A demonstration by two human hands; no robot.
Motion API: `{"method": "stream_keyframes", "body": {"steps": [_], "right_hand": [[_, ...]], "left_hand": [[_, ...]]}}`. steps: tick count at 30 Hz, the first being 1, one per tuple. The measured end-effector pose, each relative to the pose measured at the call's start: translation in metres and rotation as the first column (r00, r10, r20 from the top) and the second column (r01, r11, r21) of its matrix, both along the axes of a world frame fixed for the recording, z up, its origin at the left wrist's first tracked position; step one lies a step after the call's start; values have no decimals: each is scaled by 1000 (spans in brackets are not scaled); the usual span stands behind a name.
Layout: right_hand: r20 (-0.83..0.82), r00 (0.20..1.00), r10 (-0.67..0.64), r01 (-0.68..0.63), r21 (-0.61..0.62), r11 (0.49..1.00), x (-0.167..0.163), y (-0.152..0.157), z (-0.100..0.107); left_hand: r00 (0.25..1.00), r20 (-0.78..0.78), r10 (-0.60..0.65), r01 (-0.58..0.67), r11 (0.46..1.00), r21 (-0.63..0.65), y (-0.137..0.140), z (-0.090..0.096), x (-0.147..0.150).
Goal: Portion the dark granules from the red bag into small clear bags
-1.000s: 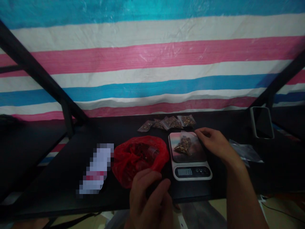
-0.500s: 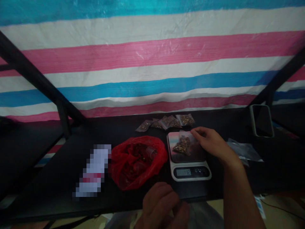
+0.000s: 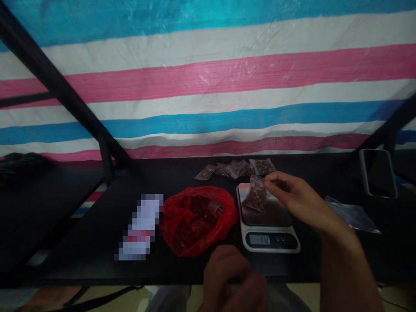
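Note:
Between the thumb and fingers of my right hand (image 3: 289, 190) is the top edge of a small clear zip bag (image 3: 257, 198) with brown bits inside. The bag is upright and slightly tilted, over the metal plate of a white kitchen scale (image 3: 273, 250). Whether its bottom still touches the plate, I cannot tell. The scale's display appears to read 112. My left hand (image 3: 230, 277) is curled closed in front of the scale, partly blurred; anything inside it is hidden. An open red plastic bag (image 3: 169, 232) holding dark bits and a clear cup-like piece stands left of the scale.
Several filled zip bags (image 3: 239, 168) lie in a row behind the scale. Flat clear bags (image 3: 355, 215) are on the right, near a phone (image 3: 378, 173). A pixelated white packet (image 3: 143, 227) lies left on the black table (image 3: 97, 242). Dark metal bars (image 3: 78, 108) slant at both sides.
My right hand has lifted the zip bag from lying on the scale to a more upright position. The view has shifted, so things sit further right. My left hand stays curled.

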State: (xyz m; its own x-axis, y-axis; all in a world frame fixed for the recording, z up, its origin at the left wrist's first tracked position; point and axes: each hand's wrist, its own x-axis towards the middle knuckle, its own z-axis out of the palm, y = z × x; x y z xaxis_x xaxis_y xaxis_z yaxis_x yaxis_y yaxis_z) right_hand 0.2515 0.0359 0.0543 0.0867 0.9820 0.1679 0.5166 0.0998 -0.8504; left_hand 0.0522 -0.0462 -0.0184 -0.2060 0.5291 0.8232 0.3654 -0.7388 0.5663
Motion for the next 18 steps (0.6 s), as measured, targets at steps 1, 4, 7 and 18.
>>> {"method": "stream_keyframes", "body": {"steps": [1, 4, 7, 18], "right_hand": [[3, 999, 54, -54, 16, 998, -6, -4, 8], [-28, 982, 185, -183, 56, 982, -27, -12, 27], [-43, 958, 284, -283, 12, 959, -52, -12, 34], [-155, 944, 290, -310, -129, 942, -112, 17, 9]], "left_hand": [[1000, -9, 7, -7, 1000, -23, 6, 2, -5], [999, 40, 3, 4, 987, -159, 21, 8, -18], [955, 288, -66, 202, 859, -471, 25, 11, -25], [355, 909, 220, 819, 396, -416, 41, 5, -18]]}}
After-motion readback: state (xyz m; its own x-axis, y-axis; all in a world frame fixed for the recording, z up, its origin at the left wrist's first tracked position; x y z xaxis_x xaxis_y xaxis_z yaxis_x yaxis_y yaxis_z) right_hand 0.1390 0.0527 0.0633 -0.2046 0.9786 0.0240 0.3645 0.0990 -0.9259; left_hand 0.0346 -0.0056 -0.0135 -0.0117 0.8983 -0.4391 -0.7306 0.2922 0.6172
